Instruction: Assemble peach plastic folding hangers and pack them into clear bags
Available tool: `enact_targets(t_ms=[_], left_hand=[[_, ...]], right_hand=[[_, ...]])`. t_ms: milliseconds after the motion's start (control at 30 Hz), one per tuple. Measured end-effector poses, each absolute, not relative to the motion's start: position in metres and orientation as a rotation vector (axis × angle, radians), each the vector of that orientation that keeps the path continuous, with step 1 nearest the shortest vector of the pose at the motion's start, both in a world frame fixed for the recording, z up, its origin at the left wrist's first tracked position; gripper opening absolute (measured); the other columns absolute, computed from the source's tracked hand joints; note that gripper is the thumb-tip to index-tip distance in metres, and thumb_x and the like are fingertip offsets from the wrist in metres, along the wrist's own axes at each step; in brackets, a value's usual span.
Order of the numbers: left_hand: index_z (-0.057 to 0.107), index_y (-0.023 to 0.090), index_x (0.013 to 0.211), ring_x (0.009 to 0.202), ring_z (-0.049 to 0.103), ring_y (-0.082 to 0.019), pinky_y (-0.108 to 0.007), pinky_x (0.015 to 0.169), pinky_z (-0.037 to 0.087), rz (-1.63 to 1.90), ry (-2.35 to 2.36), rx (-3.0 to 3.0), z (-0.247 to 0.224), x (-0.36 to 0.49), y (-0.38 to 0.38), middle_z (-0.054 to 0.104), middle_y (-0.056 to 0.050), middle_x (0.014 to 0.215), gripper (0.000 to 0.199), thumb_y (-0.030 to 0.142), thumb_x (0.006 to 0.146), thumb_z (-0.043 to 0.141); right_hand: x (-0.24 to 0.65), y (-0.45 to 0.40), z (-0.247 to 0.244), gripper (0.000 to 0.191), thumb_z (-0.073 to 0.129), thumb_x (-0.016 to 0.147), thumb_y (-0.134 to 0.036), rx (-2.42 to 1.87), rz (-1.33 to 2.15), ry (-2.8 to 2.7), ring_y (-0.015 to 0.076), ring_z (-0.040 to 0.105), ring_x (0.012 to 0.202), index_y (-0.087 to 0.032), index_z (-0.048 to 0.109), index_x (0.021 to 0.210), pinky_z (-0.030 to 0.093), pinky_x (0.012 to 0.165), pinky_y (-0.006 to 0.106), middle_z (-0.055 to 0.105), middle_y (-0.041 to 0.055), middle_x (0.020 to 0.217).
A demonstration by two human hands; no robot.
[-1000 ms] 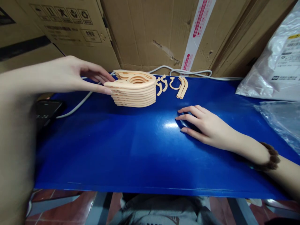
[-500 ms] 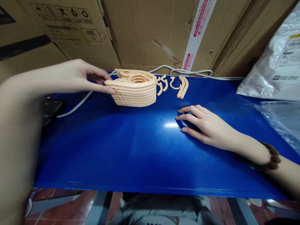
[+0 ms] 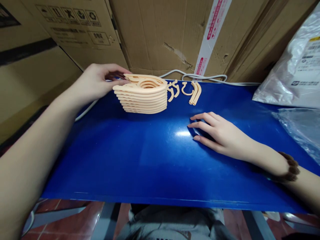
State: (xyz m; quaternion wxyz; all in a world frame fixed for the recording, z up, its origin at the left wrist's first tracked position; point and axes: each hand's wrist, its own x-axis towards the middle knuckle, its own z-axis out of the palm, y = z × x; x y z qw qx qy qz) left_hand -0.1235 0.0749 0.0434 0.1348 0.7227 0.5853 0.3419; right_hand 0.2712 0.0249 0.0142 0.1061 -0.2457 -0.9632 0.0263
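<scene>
A neat stack of cream plastic hangers (image 3: 145,100) stands towards the back left of the blue table (image 3: 150,160). At its upper left end is my left hand (image 3: 105,78), thumb and fingers closed on the stack's far left edge, the fingertips partly hidden. Just right of the stack lie small curved cream pieces (image 3: 176,89), then a cream hook (image 3: 187,89) and a pair of curved cream arms (image 3: 195,94). My right hand (image 3: 215,133) rests on the table nearer to me, fingers spread and holding nothing.
Cardboard boxes (image 3: 155,36) stand behind the table, with a white cable (image 3: 172,71) along their foot. A clear plastic bag with labels (image 3: 292,70) lies at the back right, with more clear film (image 3: 302,125) in front of it.
My left hand has moved back and slightly right, from the stack's front left corner to its rear left end. My right hand and the loose pieces are unmoved.
</scene>
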Motion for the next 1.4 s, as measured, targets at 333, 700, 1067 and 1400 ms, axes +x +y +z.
enact_targets(t_ms=[333,700,1067,1400], left_hand=[[0.075,0.013,0.111,0.085,0.067,-0.019,-0.032,0.088,0.053,1.039,1.749,2.085,0.0435,-0.1195,0.072,0.076,-0.008,0.102,0.057,0.056,0.077,0.067],[0.075,0.013,0.11,0.093,0.066,-0.024,-0.034,0.09,0.052,0.97,1.81,2.002,0.0466,-0.1188,0.0714,0.076,-0.011,0.105,0.057,0.057,0.077,0.066],[0.074,0.013,0.103,0.094,0.066,-0.022,-0.035,0.093,0.053,0.946,1.788,1.91,0.0414,-0.1232,0.0784,0.076,-0.011,0.103,0.055,0.052,0.065,0.07],[0.075,0.016,0.095,0.099,0.068,-0.024,-0.035,0.094,0.054,0.929,1.796,1.927,0.0408,-0.1185,0.0794,0.078,-0.009,0.104,0.048,0.052,0.064,0.07]], right_hand=[[0.2711,0.0241,0.014,0.034,0.049,0.106,-0.037,-0.728,0.079,-2.836,0.0298,0.057,0.118,-0.016,0.061,0.13,0.048,0.098,0.049,0.058,0.0159,0.135],[0.2712,0.0241,0.0149,0.034,0.048,0.106,-0.036,-0.732,0.095,-2.839,0.0303,0.056,0.119,-0.017,0.062,0.131,0.048,0.099,0.049,0.058,0.0164,0.136],[0.2716,0.0229,0.0153,0.034,0.049,0.106,-0.036,-0.734,0.084,-2.838,0.0304,0.057,0.119,-0.016,0.062,0.13,0.048,0.099,0.049,0.058,0.0164,0.135],[0.2708,0.023,0.0162,0.034,0.049,0.105,-0.036,-0.737,0.105,-2.833,0.031,0.058,0.119,-0.017,0.063,0.13,0.049,0.099,0.05,0.059,0.0169,0.135]])
